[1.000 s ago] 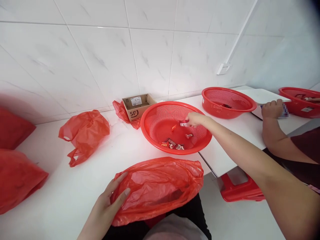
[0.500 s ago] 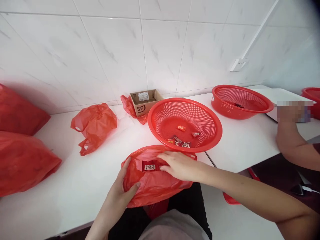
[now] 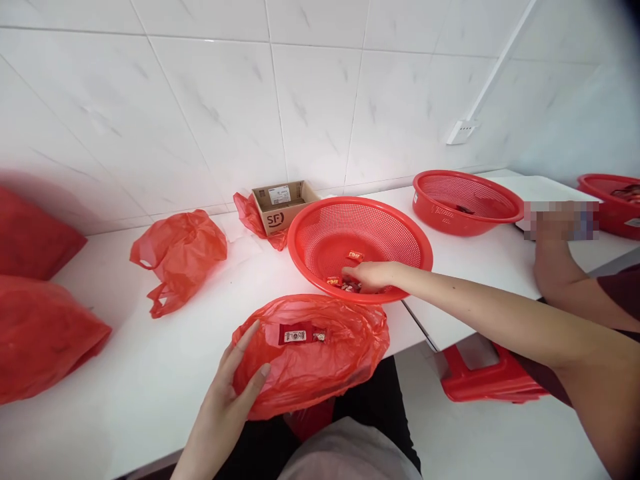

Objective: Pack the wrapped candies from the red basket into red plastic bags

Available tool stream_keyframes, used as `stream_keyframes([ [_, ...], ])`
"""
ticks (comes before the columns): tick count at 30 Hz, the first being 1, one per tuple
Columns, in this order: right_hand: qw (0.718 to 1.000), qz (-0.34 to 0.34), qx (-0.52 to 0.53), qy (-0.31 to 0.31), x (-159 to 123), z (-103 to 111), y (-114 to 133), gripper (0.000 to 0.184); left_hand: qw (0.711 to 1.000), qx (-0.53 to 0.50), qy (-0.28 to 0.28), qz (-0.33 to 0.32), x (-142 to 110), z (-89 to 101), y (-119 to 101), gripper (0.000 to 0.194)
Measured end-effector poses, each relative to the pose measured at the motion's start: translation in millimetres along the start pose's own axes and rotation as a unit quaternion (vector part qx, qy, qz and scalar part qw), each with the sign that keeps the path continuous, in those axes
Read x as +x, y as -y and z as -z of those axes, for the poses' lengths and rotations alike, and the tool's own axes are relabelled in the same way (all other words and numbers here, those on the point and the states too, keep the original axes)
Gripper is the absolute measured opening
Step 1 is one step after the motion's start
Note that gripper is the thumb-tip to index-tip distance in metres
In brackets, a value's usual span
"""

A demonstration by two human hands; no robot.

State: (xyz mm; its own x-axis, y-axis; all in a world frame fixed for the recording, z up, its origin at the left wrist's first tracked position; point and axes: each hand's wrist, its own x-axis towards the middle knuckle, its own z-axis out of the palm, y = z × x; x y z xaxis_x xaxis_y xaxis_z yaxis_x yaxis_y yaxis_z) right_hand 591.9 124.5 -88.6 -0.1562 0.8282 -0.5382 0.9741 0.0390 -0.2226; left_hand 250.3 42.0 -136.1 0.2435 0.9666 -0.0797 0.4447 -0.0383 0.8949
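A red plastic bag (image 3: 310, 387) lies at the table's front edge with its mouth spread wide. Inside it show a dark red snack packet (image 3: 295, 335) and a smaller wrapped piece (image 3: 319, 337). My left hand (image 3: 233, 387) holds the bag's left rim, thumb and forefinger spread over the edge. Just behind the bag stands a red perforated basket (image 3: 400, 233). My right hand (image 3: 373, 275) reaches down into it, fingers apart among small wrapped snacks (image 3: 334, 281); its fingertips are partly hidden. An orange-red packet (image 3: 355, 255) lies just beyond that hand.
A crumpled red bag (image 3: 183, 257) and a cardboard box (image 3: 280, 212) stand toward the wall. Filled red bags (image 3: 45, 340) occupy the left. Farther right are another red basket (image 3: 450, 223) and a co-worker's arm (image 3: 555, 267). A red stool (image 3: 480, 380) stands below the table.
My right hand has left the bag's mouth and moved up into the basket. The small wrapped piece in the bag is now uncovered. My left hand stays on the rim.
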Motion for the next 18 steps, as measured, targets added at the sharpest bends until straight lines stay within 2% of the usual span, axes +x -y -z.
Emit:
stream_keyframes([
  [3, 0.999, -0.008, 0.040, -0.013, 2.2, 9.6, -4.5, 0.024, 1.000, -0.006, -0.023, -0.006, -6.2, 1.6, -0.9, 0.059],
  [5, 0.997, -0.020, 0.064, -0.049, 2.8, 19.7, -12.8, 0.016, 0.999, -0.023, -0.038, 0.007, -11.9, 4.1, -4.9, 0.057],
  [7, 0.989, -0.034, 0.112, -0.091, 0.2, 30.2, -21.6, 0.016, 0.997, -0.047, -0.047, 0.033, -18.0, 7.3, -9.6, 0.056],
  [9, 0.966, -0.021, 0.218, -0.135, -8.0, 39.5, -25.3, 0.018, 0.995, -0.061, -0.053, 0.051, -22.9, 10.1, -12.2, 0.055],
  [10, 0.946, -0.003, 0.282, -0.157, -14.3, 43.0, -23.6, 0.019, 0.995, -0.061, -0.057, 0.053, -24.5, 11.1, -12.1, 0.054],
  [12, 0.898, 0.052, 0.395, -0.186, -29.4, 46.0, -11.8, 0.022, 0.995, -0.054, -0.070, 0.050, -25.3, 12.2, -8.9, 0.052],
  [14, 0.867, 0.120, 0.450, -0.178, -43.3, 40.6, 10.1, 0.027, 0.995, -0.048, -0.075, 0.048, -23.3, 11.9, -3.0, 0.053],
  [16, 0.858, 0.179, 0.459, -0.143, -50.8, 24.4, 37.7, 0.031, 0.995, -0.055, -0.060, 0.052, -19.5, 10.4, 2.0, 0.059],
  [18, 0.872, 0.208, 0.431, -0.101, -50.1, -1.1, 65.2, 0.033, 0.994, -0.080, -0.037, 0.067, -16.0, 7.9, 2.1, 0.068],
])
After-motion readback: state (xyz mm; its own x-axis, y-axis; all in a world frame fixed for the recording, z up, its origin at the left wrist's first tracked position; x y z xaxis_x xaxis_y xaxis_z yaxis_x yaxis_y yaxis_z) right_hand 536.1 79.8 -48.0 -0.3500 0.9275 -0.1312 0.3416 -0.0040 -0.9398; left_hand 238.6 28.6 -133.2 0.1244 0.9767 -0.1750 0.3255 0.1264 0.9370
